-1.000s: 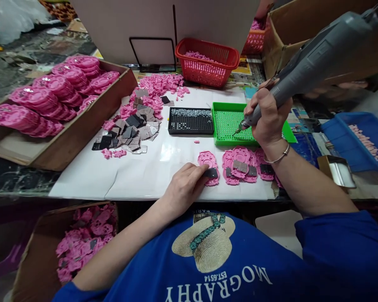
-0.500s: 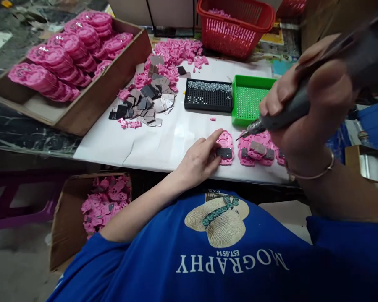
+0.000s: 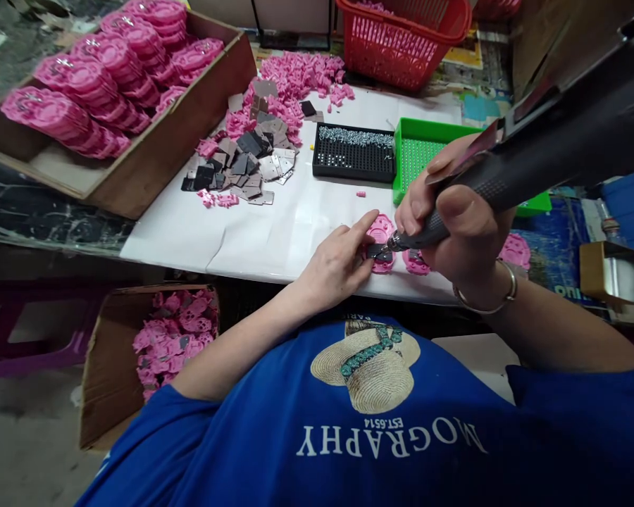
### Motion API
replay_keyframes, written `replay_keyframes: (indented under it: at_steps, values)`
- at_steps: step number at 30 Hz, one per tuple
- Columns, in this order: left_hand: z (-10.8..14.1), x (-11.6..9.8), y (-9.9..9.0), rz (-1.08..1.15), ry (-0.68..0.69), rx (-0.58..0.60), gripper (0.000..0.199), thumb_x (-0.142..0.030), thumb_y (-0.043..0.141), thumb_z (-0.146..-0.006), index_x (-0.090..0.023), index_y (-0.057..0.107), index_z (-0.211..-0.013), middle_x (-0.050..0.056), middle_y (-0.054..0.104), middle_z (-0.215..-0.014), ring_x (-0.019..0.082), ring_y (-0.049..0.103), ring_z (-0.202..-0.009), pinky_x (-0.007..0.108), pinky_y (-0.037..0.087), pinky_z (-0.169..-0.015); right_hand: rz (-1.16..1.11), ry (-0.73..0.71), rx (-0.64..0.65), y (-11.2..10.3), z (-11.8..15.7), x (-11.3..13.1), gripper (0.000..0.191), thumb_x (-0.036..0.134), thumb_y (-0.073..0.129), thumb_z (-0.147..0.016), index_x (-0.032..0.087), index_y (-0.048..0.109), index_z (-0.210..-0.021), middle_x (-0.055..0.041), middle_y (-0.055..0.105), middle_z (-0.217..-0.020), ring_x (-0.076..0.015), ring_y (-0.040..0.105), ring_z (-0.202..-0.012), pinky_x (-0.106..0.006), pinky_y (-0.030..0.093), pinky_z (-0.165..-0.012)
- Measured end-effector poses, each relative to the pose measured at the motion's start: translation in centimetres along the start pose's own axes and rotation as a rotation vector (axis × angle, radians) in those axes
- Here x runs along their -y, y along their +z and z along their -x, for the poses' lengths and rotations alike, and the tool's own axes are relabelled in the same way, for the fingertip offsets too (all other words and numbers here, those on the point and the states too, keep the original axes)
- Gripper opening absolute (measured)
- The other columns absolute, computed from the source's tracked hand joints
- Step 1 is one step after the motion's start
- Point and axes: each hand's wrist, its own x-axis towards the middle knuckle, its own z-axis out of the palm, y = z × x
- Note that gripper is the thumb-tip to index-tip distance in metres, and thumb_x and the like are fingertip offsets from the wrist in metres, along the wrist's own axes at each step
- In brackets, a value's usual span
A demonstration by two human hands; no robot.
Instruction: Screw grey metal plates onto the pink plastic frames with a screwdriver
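Crowding the table (image 3: pixel 275 243) on the left are heaped grey and black plates (image 3: pixel 243 169), with loose pink pieces (image 3: pixel 301 70) behind and a cardboard box (image 3: pixel 174 148) of stacked pink shapes (image 3: pixel 106 91) beside them. A black tray (image 3: pixel 353 169) of screws lies next to a green tray (image 3: pixel 399 155), in front of a red basket (image 3: pixel 391 49). The right hand (image 3: pixel 459 225) stands in the way, hiding part of the green tray and of the second pink part (image 3: pixel 416 263). It is closed round a powered screwdriver (image 3: pixel 539 162), whose tip meets the dark plate (image 3: pixel 374 252) across the front pink part (image 3: pixel 381 227). That part lies flat near the table's edge, just right of the left hand (image 3: pixel 335 266), which is half open, index finger and thumb spread, fingers touching the part's left side.
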Motion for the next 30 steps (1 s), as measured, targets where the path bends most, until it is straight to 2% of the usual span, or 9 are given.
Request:
replay_keyframes:
  at_steps: [4,8,12,15,20,23,26,30]
  values:
    - [0.1,0.1,0.1,-0.02,0.017,-0.013,0.064,-0.013,0.057,-0.088,-0.015,0.034,-0.147,0.007,0.066,-0.104,0.017,0.06,-0.093,0.033,0.052,-0.084,0.007,0.019,0.048,0.0,0.2,0.3,0.021,0.035,0.08,-0.072,0.026,0.066,-0.087,0.0051,0.052,-0.059,-0.0108,0.047,-0.043,-0.03,0.039,-0.043]
    - [0.1,0.1,0.2,-0.014,-0.001,-0.012,0.061,-0.014,0.058,-0.088,-0.014,0.037,-0.145,0.006,0.065,-0.1,0.017,0.06,-0.088,0.032,0.052,-0.083,0.066,0.034,0.125,0.2,0.2,0.4,0.027,0.039,0.08,-0.073,0.026,0.056,-0.076,0.006,0.051,-0.059,-0.0089,0.045,-0.043,-0.027,0.038,-0.041]
    - [0.1,0.1,0.1,0.032,-0.013,0.013,0.066,-0.012,0.058,-0.088,-0.016,0.032,-0.149,0.007,0.067,-0.107,0.016,0.061,-0.092,0.032,0.052,-0.085,0.019,0.051,0.091,0.2,-0.1,0.2,0.026,0.039,0.08,-0.072,0.025,0.06,-0.078,0.006,0.05,-0.059,-0.0084,0.046,-0.043,-0.026,0.036,-0.04]
    - [0.2,0.2,0.0,0.045,-0.017,0.012,0.067,-0.012,0.058,-0.089,-0.016,0.032,-0.15,0.008,0.067,-0.109,0.016,0.061,-0.092,0.032,0.053,-0.086,-0.007,0.016,0.028,-0.2,-1.4,0.8,0.026,0.04,0.079,-0.07,0.025,0.062,-0.082,0.0067,0.047,-0.057,-0.0091,0.042,-0.041,-0.027,0.033,-0.039]
    - [0.2,0.3,0.0,0.022,-0.022,0.001,0.067,-0.013,0.058,-0.089,-0.018,0.032,-0.151,0.009,0.067,-0.108,0.016,0.061,-0.09,0.032,0.054,-0.084,0.188,-0.221,-0.237,-3.5,-5.4,2.0,0.021,0.041,0.075,-0.072,0.033,0.06,-0.082,0.0049,0.046,-0.06,-0.0132,0.036,-0.048,-0.033,0.036,-0.046]
    - [0.0,0.1,0.2,-0.027,0.0,0.001,0.066,-0.014,0.057,-0.09,-0.018,0.031,-0.151,0.009,0.067,-0.106,0.017,0.06,-0.089,0.032,0.054,-0.081,0.331,-0.235,-0.355,-6.4,-7.4,1.0,0.022,0.047,0.074,-0.072,0.037,0.058,-0.084,0.0048,0.052,-0.062,-0.015,0.039,-0.051,-0.034,0.039,-0.05]
    - [-0.3,-0.1,0.3,-0.082,0.038,0.005,0.065,-0.013,0.056,-0.091,-0.019,0.031,-0.151,0.008,0.067,-0.102,0.017,0.058,-0.085,0.031,0.052,-0.077,0.383,-0.226,-0.408,-8.5,-8.2,-0.7,0.03,0.055,0.076,-0.068,0.037,0.056,-0.083,0.0057,0.059,-0.068,-0.0152,0.042,-0.052,-0.035,0.038,-0.048]
    - [-0.4,-0.2,0.3,-0.093,0.024,0.028,0.063,-0.014,0.056,-0.091,-0.015,0.033,-0.149,0.009,0.066,-0.099,0.019,0.059,-0.086,0.032,0.052,-0.077,0.375,-0.274,-0.362,-10.0,-8.2,-2.2,0.025,0.05,0.076,-0.073,0.039,0.057,-0.086,0.0093,0.067,-0.087,-0.0145,0.047,-0.054,-0.037,0.036,-0.049]
